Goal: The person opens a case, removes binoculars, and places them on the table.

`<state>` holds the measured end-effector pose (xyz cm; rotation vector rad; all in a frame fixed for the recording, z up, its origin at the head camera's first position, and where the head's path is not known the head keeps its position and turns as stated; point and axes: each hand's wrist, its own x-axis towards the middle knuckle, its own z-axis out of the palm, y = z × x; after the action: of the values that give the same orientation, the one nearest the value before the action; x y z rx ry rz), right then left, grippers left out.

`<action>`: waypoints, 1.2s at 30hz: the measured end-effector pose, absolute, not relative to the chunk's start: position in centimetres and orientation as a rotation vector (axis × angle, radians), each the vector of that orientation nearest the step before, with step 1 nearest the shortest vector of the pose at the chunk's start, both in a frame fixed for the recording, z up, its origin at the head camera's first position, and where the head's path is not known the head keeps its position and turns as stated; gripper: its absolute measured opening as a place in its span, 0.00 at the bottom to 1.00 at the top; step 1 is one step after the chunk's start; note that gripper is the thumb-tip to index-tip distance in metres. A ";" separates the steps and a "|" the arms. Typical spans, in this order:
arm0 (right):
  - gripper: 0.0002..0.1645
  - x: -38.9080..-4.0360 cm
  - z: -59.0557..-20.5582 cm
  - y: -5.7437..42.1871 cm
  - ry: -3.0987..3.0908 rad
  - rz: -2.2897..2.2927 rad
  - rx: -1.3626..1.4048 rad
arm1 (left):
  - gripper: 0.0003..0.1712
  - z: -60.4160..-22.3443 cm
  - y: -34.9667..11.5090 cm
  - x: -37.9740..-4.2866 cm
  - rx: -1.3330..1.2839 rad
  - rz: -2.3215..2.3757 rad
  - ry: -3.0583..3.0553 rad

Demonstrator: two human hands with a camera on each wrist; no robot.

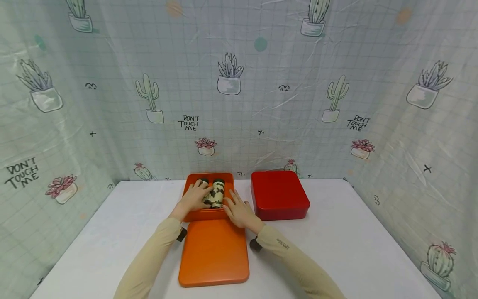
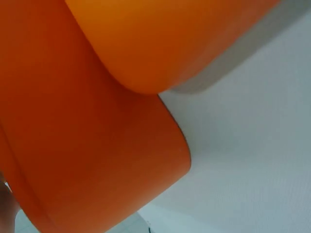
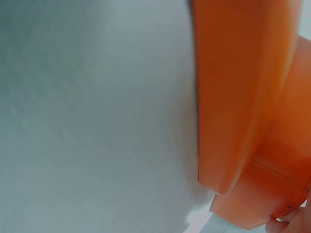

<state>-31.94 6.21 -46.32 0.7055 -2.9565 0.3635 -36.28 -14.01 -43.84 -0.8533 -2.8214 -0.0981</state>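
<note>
A pair of camouflage binoculars point(image 1: 218, 193) with black ends lies inside an open orange box point(image 1: 209, 214) in the head view. My left hand point(image 1: 195, 197) reaches over the box's left side and grips the left barrel, covering much of it. At the box's right side is my right hand point(image 1: 239, 211), its fingers extended over the rim and its thumb close to the right barrel. In the right wrist view, fingertips of that hand point(image 3: 291, 222) touch the orange box edge. The left wrist view shows mostly the box's outer wall point(image 2: 97, 145); the grip is hidden there.
An orange lid point(image 1: 214, 254) lies flat in front of the box, touching or nearly touching it. To the right stands a closed red box point(image 1: 279, 193). Both sit on a white table point(image 1: 336, 253), with a cactus-printed curtain point(image 1: 239, 112) behind and at the sides.
</note>
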 end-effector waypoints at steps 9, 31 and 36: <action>0.28 -32.0 -46.5 6.2 -2.945 0.353 0.712 | 0.38 -43.2 -14.9 -36.3 -0.840 -0.057 -2.713; 0.28 -31.7 -46.8 6.0 -2.921 0.364 0.707 | 0.39 -40.0 -16.1 -34.5 -0.879 -0.011 -2.636; 0.29 -31.5 -46.7 5.9 -2.929 0.371 0.700 | 0.39 -39.6 -16.8 -34.1 -0.884 0.014 -2.620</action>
<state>-31.53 5.93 -46.67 0.7004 -2.9285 0.3706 -34.06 -16.79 -39.59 -0.8845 -2.6202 0.0141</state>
